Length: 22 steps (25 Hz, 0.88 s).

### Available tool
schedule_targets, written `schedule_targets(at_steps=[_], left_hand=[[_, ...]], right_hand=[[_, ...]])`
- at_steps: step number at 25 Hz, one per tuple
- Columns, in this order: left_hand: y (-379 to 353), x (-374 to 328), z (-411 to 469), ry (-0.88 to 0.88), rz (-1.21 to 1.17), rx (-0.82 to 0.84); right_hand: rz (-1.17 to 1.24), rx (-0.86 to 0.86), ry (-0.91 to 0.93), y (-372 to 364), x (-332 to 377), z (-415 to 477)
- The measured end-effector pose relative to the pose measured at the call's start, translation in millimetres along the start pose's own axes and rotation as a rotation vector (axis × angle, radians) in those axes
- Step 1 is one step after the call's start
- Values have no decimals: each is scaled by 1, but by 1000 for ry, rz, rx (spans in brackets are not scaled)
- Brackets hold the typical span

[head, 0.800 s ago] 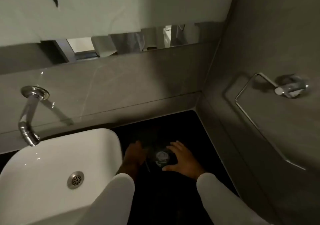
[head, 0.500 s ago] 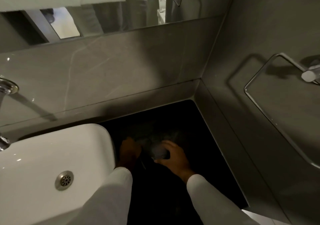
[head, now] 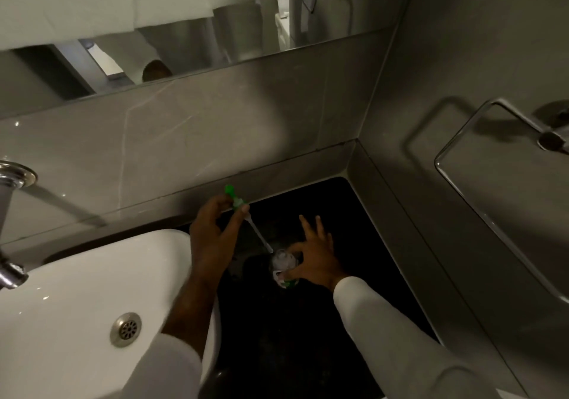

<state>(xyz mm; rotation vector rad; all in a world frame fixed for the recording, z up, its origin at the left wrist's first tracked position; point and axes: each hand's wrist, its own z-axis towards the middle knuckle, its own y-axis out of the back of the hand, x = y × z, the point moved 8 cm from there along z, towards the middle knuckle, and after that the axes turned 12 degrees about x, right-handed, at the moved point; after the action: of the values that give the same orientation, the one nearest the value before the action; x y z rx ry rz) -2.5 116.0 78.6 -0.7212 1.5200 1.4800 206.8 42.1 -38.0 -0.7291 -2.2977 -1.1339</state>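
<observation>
Black countertop [head: 357, 214] beside a basin [head: 61, 300]. Left hand [head: 212, 235] pinches the green pump head [head: 234, 198]; right hand [head: 318, 258] pinches the bottle [head: 280, 262], other fingers splayed.

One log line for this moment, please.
right hand: grips small clear bottle on black counter | left hand: holds green pump top, tube slanting down to bottle mouth | sink: beside left arm
</observation>
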Motion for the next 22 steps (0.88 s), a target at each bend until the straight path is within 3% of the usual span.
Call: schedule_targets(at_steps=[3,14,22], left_hand=[[-4,-12,-12,-76,-113,-32],[-38,-3,-19,-46,69,55],[-104,43,-50,88,4,550]], right_hand=[[-7,16,-20,-1,2,3],[81,38,-33,2,0,-1],[131,1,-23,-1,-7,-1]])
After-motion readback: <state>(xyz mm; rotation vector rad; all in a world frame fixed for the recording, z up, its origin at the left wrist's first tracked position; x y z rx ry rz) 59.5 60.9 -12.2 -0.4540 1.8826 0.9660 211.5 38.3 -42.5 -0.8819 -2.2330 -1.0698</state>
